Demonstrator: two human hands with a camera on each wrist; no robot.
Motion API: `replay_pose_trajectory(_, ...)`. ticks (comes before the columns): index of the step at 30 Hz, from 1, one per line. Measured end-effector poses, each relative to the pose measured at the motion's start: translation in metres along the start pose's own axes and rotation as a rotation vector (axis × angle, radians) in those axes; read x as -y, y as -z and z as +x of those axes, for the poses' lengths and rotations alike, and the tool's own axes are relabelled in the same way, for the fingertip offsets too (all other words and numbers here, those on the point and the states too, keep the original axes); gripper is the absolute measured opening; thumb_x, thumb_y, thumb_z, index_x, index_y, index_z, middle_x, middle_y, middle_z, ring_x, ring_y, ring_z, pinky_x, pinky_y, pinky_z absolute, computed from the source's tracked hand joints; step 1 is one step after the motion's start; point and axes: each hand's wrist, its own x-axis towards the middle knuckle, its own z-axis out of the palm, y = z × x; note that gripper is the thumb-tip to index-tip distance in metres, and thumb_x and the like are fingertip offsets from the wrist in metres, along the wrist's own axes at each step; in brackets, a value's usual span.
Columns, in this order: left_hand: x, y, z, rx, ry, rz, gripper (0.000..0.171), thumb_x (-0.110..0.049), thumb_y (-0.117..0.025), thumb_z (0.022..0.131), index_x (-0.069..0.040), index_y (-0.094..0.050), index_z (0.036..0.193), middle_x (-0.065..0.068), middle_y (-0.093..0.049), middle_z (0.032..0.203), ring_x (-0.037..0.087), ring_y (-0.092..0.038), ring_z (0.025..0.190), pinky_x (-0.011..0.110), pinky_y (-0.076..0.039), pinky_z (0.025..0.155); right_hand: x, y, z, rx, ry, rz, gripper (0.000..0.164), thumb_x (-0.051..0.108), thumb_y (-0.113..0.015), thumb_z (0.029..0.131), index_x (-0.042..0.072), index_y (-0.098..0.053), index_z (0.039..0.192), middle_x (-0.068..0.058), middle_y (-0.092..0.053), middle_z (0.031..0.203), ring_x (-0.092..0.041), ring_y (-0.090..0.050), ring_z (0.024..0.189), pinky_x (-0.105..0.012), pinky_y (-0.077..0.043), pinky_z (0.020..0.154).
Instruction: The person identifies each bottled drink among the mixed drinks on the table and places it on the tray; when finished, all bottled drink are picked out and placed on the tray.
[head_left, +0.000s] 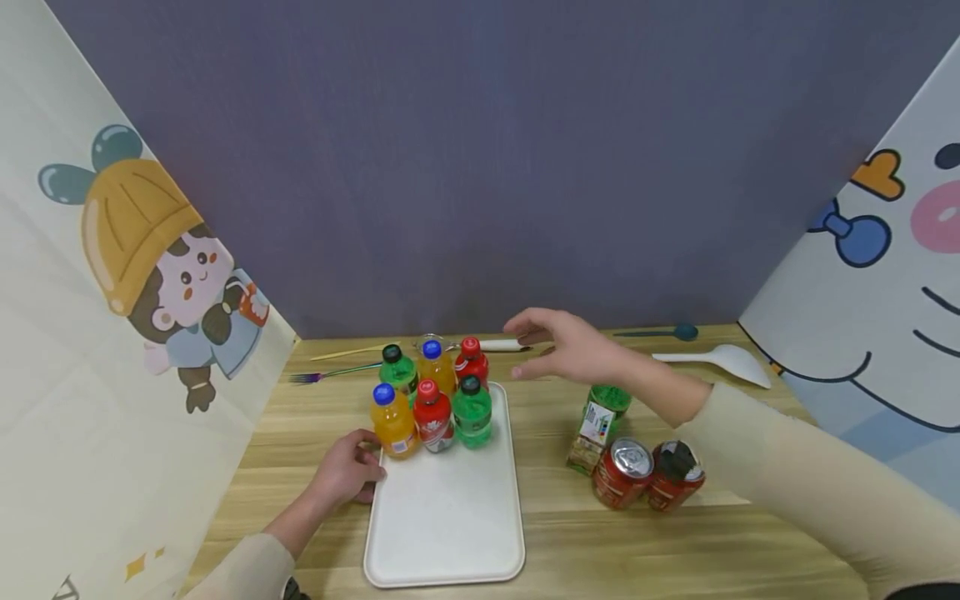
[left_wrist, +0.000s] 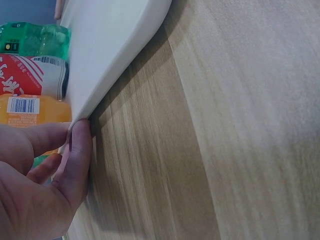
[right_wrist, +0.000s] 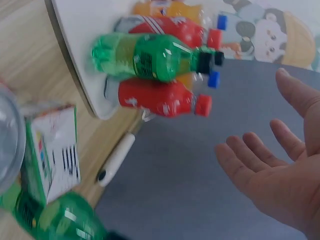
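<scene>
My left hand (head_left: 347, 471) pinches the left rim of a white tray (head_left: 448, 533); the left wrist view has thumb and finger on the rim (left_wrist: 107, 75). Small drink bottles stand in two rows on the tray's far half: orange (head_left: 393, 427) with blue caps, red (head_left: 432, 421) with red caps, green (head_left: 472, 417) with black caps. To their right, my right hand (head_left: 577, 348) hovers with fingers spread and nothing held. The right wrist view shows its palm (right_wrist: 280, 185) apart from the bottles, the nearest being a red one (right_wrist: 155, 97).
Right of the tray are a green bottle (head_left: 611, 398), partly hidden by the forearm, a small carton (head_left: 592, 433) and two red cans (head_left: 622, 475). Along the back lie a purple fork (head_left: 315, 377), a white-handled strainer (head_left: 498, 344), a white ladle (head_left: 731, 362) and a dark spoon (head_left: 682, 332).
</scene>
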Motion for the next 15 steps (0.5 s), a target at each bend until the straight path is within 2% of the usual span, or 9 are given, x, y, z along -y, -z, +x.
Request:
replay_pose_trajectory(8,-0.001,0.000,0.000,0.003,0.004,-0.002,0.053,0.007,-0.072,0.086,-0.001,-0.054,0.135,0.014,-0.060,0.096,0.024,-0.062,0.073,0.037,-0.064,0.057,-0.016,0.033,-0.029,-0.088,-0.028,-0.030,0.066,0.029,-0.083,0.087,0.011,-0.053,0.143,-0.010,-0.055,0.147,-0.033,-0.053,0.136,-0.052,-0.054,0.106)
replay_pose_trajectory(15,0.000,0.001,0.000,0.009,-0.003,-0.001,0.054,0.008,-0.072,0.085,0.001,-0.053,0.135,0.015,-0.060,0.096,0.024,-0.062,0.073,0.038,-0.064,0.057,-0.043,0.047,-0.055,-0.116,-0.100,-0.048,0.066,0.034,-0.081,0.089,0.009,-0.051,0.143,-0.015,-0.052,0.149,-0.039,-0.046,0.141,-0.057,-0.050,0.109)
